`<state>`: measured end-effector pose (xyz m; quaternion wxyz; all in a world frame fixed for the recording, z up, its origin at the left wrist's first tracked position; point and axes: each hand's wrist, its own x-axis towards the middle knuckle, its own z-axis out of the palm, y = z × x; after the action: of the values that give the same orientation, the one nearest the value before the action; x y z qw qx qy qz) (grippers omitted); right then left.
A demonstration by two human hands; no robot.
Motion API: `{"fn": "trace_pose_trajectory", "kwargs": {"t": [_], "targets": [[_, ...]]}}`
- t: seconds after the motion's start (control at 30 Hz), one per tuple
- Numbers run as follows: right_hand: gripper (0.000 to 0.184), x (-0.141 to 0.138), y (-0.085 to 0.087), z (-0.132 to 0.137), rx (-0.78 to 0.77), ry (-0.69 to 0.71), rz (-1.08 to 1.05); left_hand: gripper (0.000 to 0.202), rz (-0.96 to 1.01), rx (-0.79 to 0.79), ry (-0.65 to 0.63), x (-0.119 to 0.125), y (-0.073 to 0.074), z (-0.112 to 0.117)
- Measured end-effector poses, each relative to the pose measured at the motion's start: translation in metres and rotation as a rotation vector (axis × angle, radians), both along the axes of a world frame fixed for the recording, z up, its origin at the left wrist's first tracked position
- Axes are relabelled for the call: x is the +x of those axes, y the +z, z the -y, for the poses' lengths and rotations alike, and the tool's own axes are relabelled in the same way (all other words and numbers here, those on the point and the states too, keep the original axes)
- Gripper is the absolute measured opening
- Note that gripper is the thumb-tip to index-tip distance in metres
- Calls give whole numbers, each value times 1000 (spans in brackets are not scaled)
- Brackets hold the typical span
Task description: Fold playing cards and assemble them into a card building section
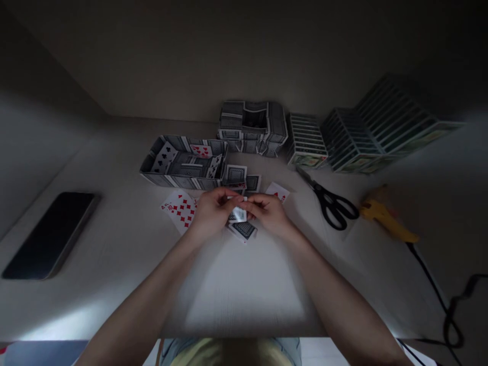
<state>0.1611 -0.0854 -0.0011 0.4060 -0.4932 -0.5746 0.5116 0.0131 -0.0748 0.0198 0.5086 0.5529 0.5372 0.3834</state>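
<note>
My left hand [212, 211] and my right hand [269, 211] meet over the middle of the white table [236, 284]. Between their pinched fingers they hold a small playing card [238, 214], back side showing. Another face-down card [244, 230] lies on the table just under the hands. Face-up red cards [180, 209] are spread to the left of my left hand, and one more red card [278, 191] peeks out beyond my right hand. Behind the hands stands an open box built of cards [183, 163].
A second card-built box [253, 127] stands at the back, with stacked card packs [307, 140] and more packs [381, 127] to its right. Black scissors [330, 202] and a yellow glue gun [386, 214] with its cord lie right. A dark phone [51, 234] lies left.
</note>
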Motion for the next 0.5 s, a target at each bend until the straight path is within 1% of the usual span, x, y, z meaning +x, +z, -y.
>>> {"fn": "trace_pose_trajectory", "kwargs": {"t": [0.13, 0.27, 0.4, 0.5], "targets": [[29, 0, 0, 0, 5, -8, 45, 21, -19, -2, 6, 1, -2, -1], [29, 1, 1, 0, 7, 1, 27, 22, -11, -15, 16, 2, -3, -1], [27, 1, 3, 0, 8, -14, -44, 23, 61, -28, 21, 3, -1, 0], [25, 2, 6, -1, -32, -51, -137, 26, 141, -47, 39, 5, 2, 0]]}}
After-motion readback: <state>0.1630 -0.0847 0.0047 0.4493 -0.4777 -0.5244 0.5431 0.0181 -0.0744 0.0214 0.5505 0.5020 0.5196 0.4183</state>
